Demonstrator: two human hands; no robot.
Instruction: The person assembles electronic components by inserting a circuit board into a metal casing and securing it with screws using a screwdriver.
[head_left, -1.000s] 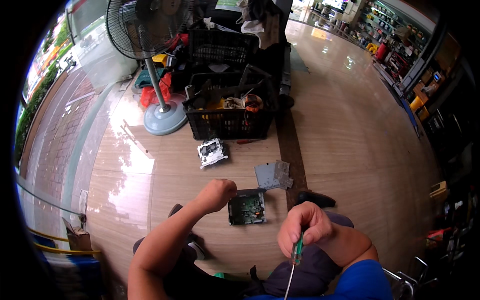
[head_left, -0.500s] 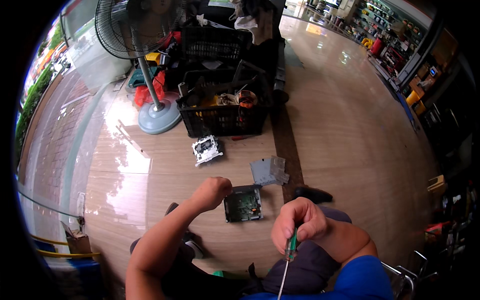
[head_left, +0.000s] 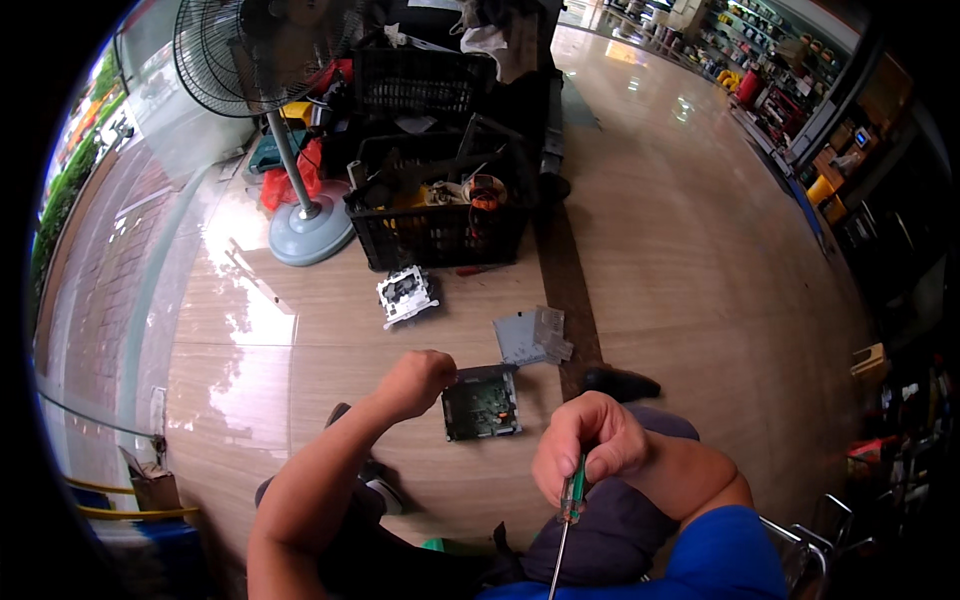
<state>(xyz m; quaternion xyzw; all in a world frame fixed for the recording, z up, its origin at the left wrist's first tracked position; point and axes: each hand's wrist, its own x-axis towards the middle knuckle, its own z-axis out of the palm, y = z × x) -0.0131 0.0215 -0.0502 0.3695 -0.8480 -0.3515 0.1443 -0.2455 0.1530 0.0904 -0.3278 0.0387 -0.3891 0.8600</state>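
Note:
My left hand is closed at the upper left corner of an open black metal casing, its fingertips mostly hidden. Inside the casing, a green circuit board lies exposed. My right hand, over my right thigh, grips a screwdriver by its green and clear handle. The screwdriver's long metal shaft points back toward my body, away from the board. Beyond the casing, a grey metal plate lies on the floor with a clear plastic piece overlapping it.
A white and black mechanism sits on the floor farther off. Behind it stands a black crate of tools, with a red-handled tool by its base. A pedestal fan is at the left. My shoe is right of the casing.
The whole view has shifted slightly. Both hands keep nearly the same pose, the left at the casing and the right around the screwdriver.

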